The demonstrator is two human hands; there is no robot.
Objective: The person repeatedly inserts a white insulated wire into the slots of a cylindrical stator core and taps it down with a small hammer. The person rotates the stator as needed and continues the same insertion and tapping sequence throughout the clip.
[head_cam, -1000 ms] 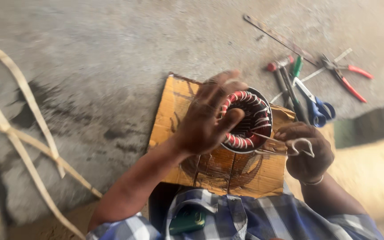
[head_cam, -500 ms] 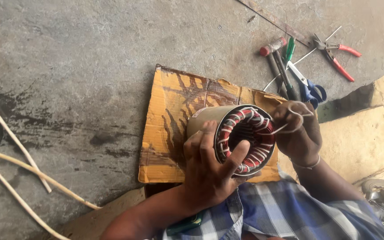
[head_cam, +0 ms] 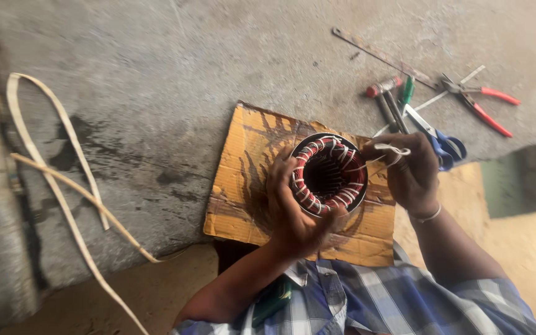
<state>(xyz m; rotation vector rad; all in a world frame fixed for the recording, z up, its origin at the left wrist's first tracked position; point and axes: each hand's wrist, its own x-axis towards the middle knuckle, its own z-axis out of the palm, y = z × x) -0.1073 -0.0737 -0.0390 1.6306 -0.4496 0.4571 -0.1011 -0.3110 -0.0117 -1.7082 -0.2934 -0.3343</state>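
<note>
A round motor stator (head_cam: 330,175) with red windings laced in white cord stands on a piece of brown cardboard (head_cam: 243,180) on the concrete floor. My left hand (head_cam: 293,214) cups its near left side, fingers on the rim. My right hand (head_cam: 407,174) is at its right edge, pinching a white cord (head_cam: 392,151) that runs from the windings and loops over my fingers.
Beyond my right hand lie blue-handled scissors (head_cam: 438,139), red-handled pliers (head_cam: 482,102), a green-handled tool (head_cam: 406,93), a small hammer (head_cam: 384,93) and a long metal strip (head_cam: 383,58). Pale flat strapping (head_cam: 51,174) loops across the floor at left. A dark block (head_cam: 531,177) sits at right.
The stator has been set back upright on the cardboard with its opening facing up. My left hand moved from over its face to its near side. My right hand keeps pulling the white cord.
</note>
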